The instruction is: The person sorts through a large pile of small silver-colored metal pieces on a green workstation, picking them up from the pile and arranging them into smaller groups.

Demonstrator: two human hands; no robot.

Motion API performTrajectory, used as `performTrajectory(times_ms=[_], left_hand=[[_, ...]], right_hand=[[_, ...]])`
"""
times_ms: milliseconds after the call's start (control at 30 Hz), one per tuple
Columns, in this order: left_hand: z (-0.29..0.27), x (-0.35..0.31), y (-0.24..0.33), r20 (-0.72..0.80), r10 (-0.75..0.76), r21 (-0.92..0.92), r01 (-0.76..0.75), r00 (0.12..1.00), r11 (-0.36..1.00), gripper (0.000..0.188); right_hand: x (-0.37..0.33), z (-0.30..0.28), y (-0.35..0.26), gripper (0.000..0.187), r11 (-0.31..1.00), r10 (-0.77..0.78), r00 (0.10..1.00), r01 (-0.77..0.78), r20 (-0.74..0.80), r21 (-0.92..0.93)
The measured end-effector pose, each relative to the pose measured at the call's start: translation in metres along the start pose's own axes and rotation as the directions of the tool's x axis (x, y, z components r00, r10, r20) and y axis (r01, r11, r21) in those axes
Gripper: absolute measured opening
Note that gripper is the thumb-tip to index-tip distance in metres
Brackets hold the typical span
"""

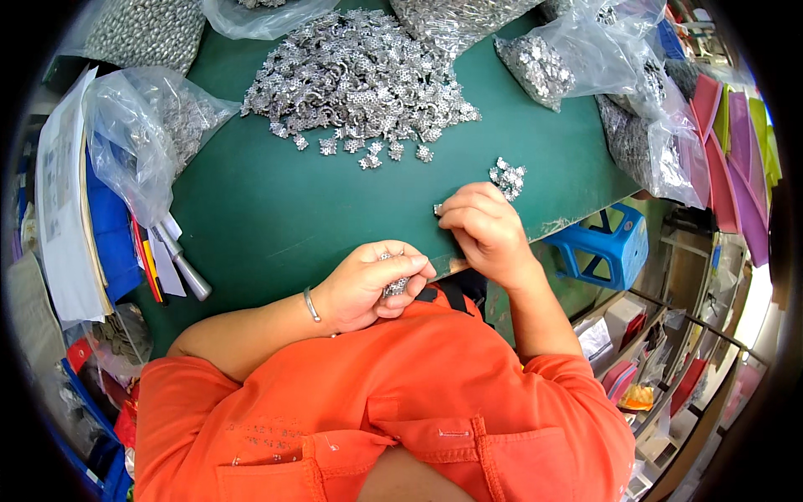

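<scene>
My left hand (368,284), with a metal bangle (312,304) at its wrist, is curled in front of my chest at the table's near edge. Several small silvery metal pieces (396,287) show between its thumb and fingers. To the right, my right hand (485,224) is closed in a pinch over the table edge, a small metal piece (437,209) at its fingertips. Just beyond its knuckles lies a small cluster of similar pieces (508,178). A large heap of these flat, notched pieces (360,79) covers the far middle of the green table (276,201).
Clear plastic bags of metal parts stand at the back left (142,38) and back right (577,58). Papers (67,201), pens (149,259) and a metal-tipped tool (191,272) are at the left edge. A blue stool (615,247) stands below the table's right side, near cluttered shelves.
</scene>
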State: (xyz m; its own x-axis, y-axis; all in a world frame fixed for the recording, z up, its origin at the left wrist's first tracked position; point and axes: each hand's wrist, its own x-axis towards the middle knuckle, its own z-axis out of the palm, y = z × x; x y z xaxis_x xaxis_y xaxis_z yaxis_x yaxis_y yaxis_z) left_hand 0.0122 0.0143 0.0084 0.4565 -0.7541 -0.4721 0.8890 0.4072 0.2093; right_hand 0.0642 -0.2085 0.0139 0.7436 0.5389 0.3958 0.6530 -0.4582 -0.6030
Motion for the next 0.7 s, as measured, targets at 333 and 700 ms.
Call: performTrajectory(times_ms=[333,700], left_hand=[[0.002,-0.001,0.002,-0.024,-0.002,0.003,0.002,1.000,1.000,0.022],[-0.002,0.000,0.002,-0.015,0.002,-0.027,-0.003,1.000,1.000,0.049]], right_hand=[[-0.001,0.007,-0.013,0.015,0.956,0.291,0.949,-0.292,-0.121,0.014],[0.008,0.013,-0.014,0.013,0.984,0.177,0.982,-0.174,-0.068,0.048]])
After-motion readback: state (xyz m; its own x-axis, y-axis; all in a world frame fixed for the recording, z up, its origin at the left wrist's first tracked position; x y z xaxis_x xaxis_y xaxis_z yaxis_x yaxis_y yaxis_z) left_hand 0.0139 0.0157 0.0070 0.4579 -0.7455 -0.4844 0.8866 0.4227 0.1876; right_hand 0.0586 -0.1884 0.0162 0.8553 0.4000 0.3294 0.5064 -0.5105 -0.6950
